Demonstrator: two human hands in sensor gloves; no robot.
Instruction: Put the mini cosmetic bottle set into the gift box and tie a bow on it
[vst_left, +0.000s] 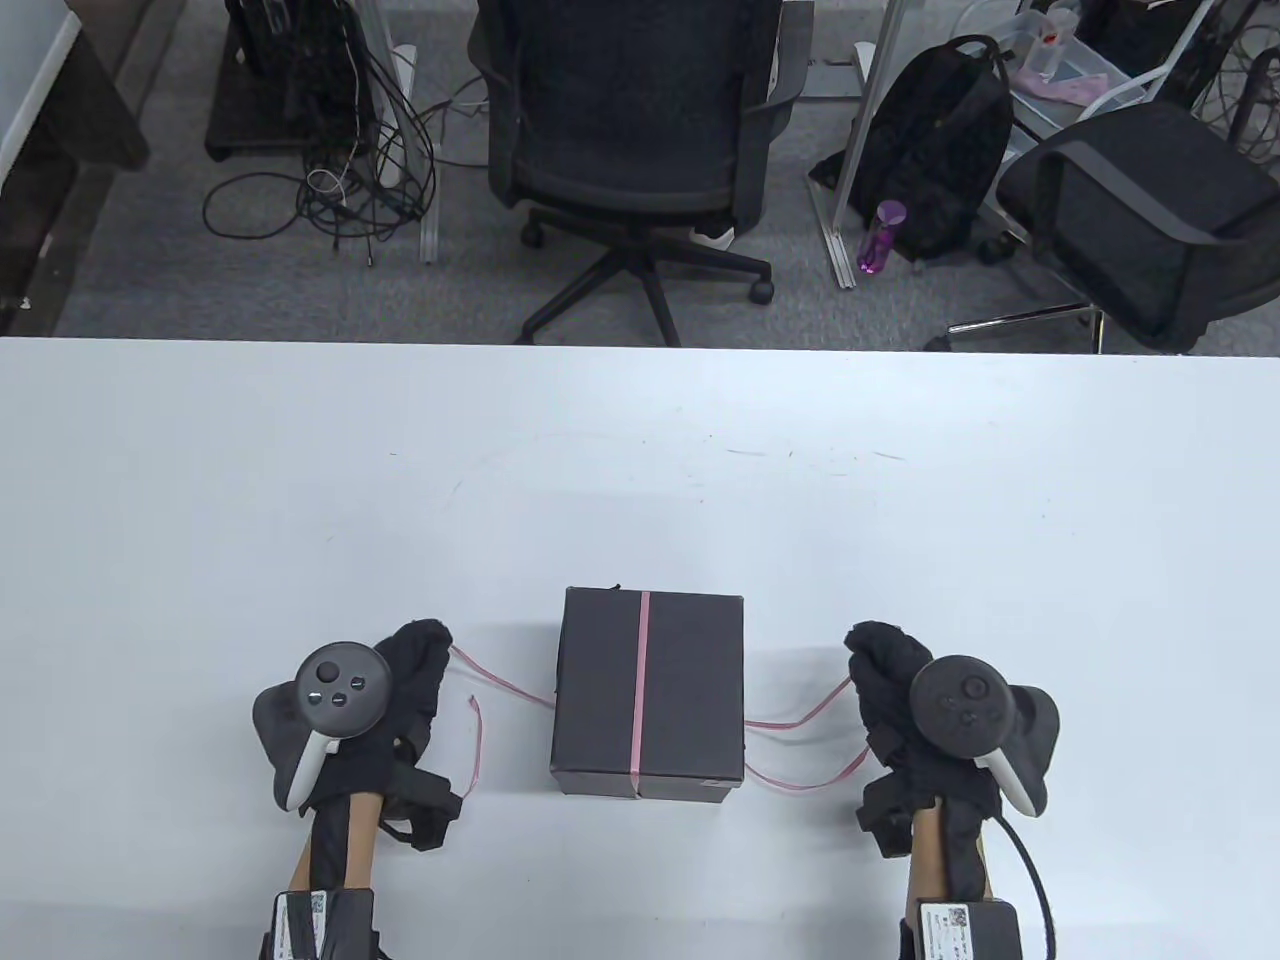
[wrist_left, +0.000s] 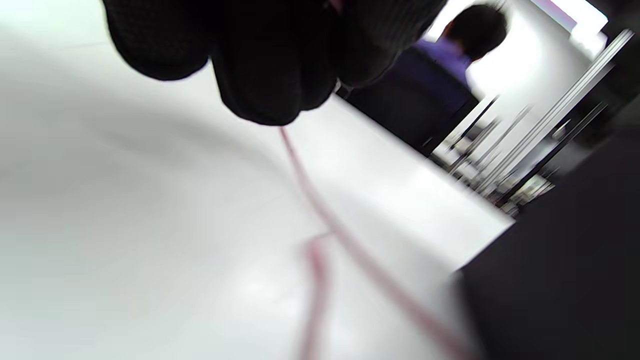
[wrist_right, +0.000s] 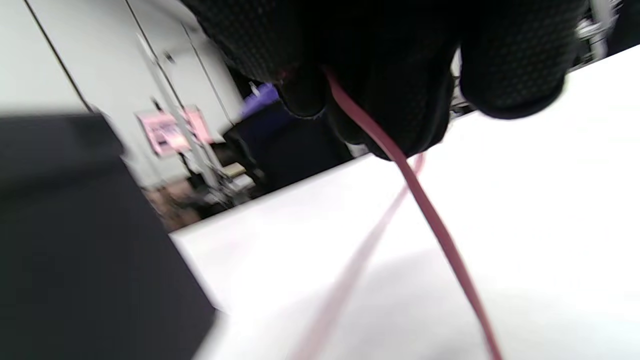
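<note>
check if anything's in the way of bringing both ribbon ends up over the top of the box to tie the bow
Nothing visible. The left hand and right hand each hold a ribbon end beside the closed box, and its top carries only the ribbon strip. The table around it shows only the loose tails.

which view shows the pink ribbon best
The table view: the pink ribbon crosses the closed black gift box, an end running out to each hand. Both wrist views show only a blurred strand leaving the gloved fingers.
</note>
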